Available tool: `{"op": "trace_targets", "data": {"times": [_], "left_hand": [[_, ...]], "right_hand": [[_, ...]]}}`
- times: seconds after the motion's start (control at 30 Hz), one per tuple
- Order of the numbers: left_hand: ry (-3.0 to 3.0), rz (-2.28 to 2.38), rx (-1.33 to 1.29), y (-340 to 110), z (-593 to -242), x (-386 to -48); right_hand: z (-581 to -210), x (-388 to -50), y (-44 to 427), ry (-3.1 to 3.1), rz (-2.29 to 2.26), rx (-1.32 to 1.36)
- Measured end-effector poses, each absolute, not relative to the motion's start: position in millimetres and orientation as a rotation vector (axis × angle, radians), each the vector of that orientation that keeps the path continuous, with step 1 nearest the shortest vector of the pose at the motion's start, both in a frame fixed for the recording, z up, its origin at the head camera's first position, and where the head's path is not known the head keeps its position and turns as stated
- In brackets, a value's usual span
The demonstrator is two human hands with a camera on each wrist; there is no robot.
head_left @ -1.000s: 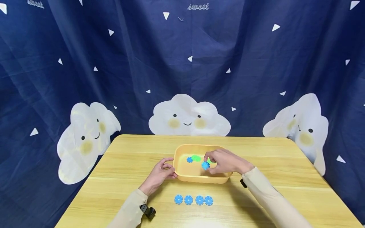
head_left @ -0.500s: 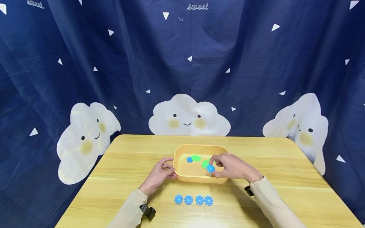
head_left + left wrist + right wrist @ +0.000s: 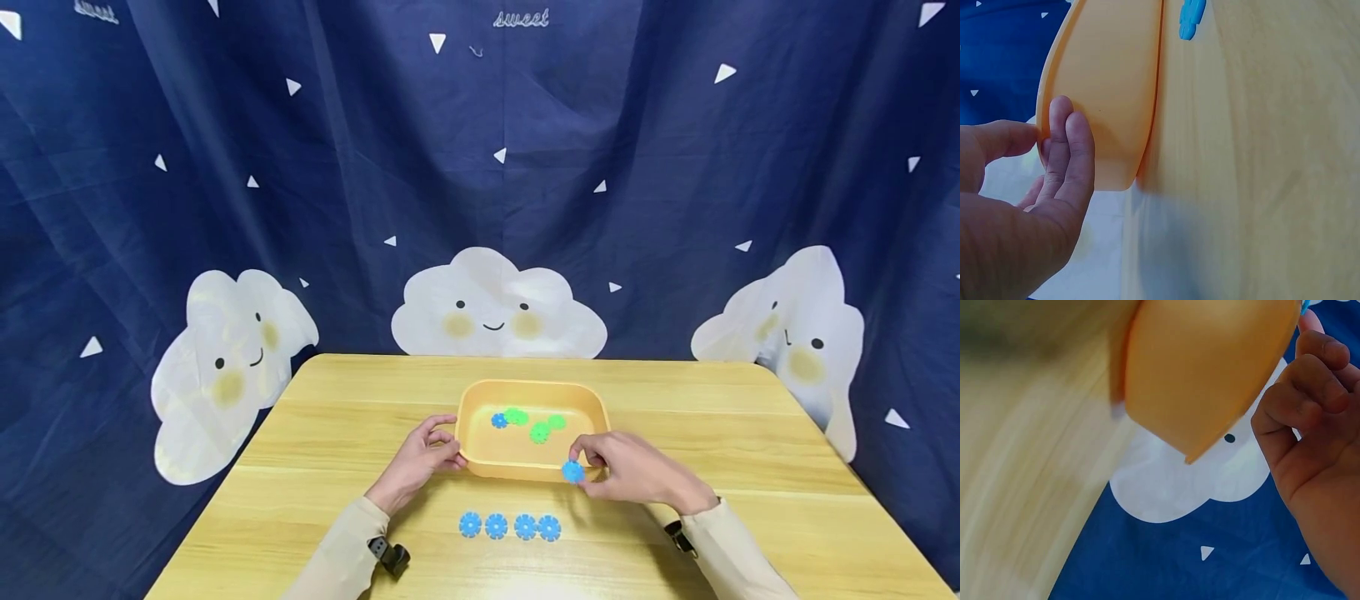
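Note:
In the head view, my right hand [image 3: 637, 471] pinches a blue notched disc [image 3: 573, 472] between thumb and fingertips, at the front right rim of a shallow orange plastic bin [image 3: 517, 472]. Only a sliver of that disc shows at the top of the right wrist view. My left hand [image 3: 420, 458] holds the bin's left end, its fingers against the rim and outer wall [image 3: 1116, 94]. Inside lie several green notched discs [image 3: 539, 432] and a blue disc [image 3: 499, 421]. A row of several blue discs [image 3: 496, 526] lies on the table before the bin.
The wooden table [image 3: 360, 400] extends around the bin on every side. Behind its back edge hangs a dark blue curtain [image 3: 495, 208] with white clouds and triangles. Each sleeve has a black strap at the wrist.
My right hand has lifted the blue disc out from the bin's interior, toward me and to the right, uncovering green discs. My left hand and the row of blue discs have stayed put.

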State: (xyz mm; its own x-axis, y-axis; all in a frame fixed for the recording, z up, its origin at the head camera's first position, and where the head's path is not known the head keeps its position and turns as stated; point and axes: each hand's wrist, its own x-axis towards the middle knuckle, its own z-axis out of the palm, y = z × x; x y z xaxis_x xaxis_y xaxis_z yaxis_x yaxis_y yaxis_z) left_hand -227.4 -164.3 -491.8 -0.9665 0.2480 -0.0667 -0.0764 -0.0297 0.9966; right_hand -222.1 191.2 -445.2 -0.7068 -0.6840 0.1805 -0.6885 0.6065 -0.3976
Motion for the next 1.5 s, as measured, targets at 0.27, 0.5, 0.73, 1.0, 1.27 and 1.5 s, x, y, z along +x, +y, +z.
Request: {"op": "trace_targets", "data": {"times": [0.27,0.5,0.73,1.0,1.27,1.5], "left_hand": [[2.006,2.101,0.177,-164.4,-491.5,-227.4],[2.009,2.096,0.178,-163.6,-490.3,-227.6],[2.01,2.101,0.171,-164.3,-490.5,-227.5],[2.017,2.1,0.181,-164.4,-492.1,-226.9],[2.019,2.101,0.192,-164.7,-493.2,-227.6],[2.018,2.096,0.188,-164.9,-493.2,-227.5]], "right_hand": [[-446.7,-206.3,195.3,-2.827,0.658,1.198],[-450.2,-197.1,196.7,-2.841,0.638,1.233],[-459.1,-195.8,193.3,-2.85,0.667,1.313],[-469.5,-196.2,193.5,-2.867,0.643,1.37],[-473.6,-196.5,193.8,-2.96,0.668,1.337],[-477.0,-196.7,191.2,-3.025,0.641,1.322]]}}
